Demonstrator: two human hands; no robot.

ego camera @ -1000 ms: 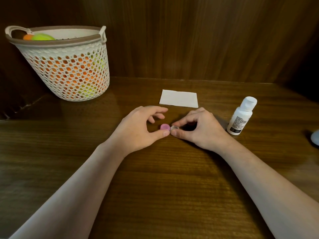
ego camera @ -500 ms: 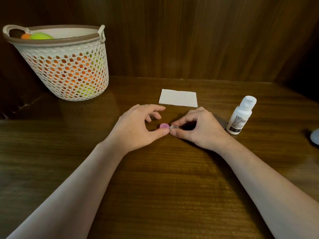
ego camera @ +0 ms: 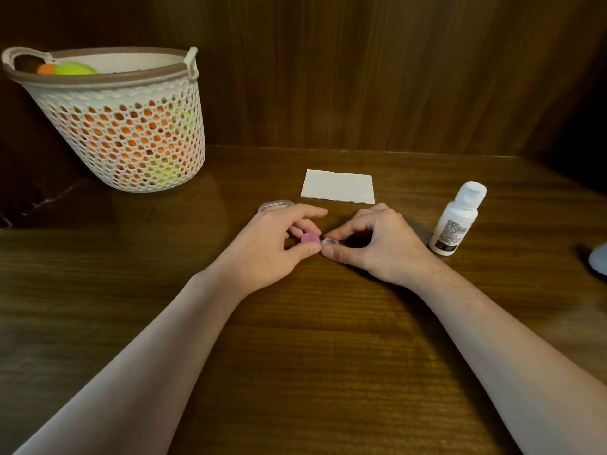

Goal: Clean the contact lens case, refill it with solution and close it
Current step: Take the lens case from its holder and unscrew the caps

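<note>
A small contact lens case sits between my hands at the middle of the wooden table. My left hand [ego camera: 272, 244] pinches its pink cap [ego camera: 309, 238] with thumb and fingers. My right hand [ego camera: 377, 244] pinches the clear well [ego camera: 329, 242] next to it. A white solution bottle [ego camera: 457, 220] stands upright with its cap on, just right of my right hand. A folded white tissue [ego camera: 338, 186] lies flat behind my hands. A clear plastic piece [ego camera: 274, 205] lies on the table behind my left hand, partly hidden by it.
A white perforated basket [ego camera: 124, 126] holding orange and yellow-green balls stands at the back left. A wooden wall closes the back. A pale object [ego camera: 598, 259] shows at the right edge. The table [ego camera: 312, 356] in front of my hands is bare wood.
My left fingers have shifted on the pink cap, which sits slightly higher. The clear plastic piece behind my left hand has come into view. My right hand holds still.
</note>
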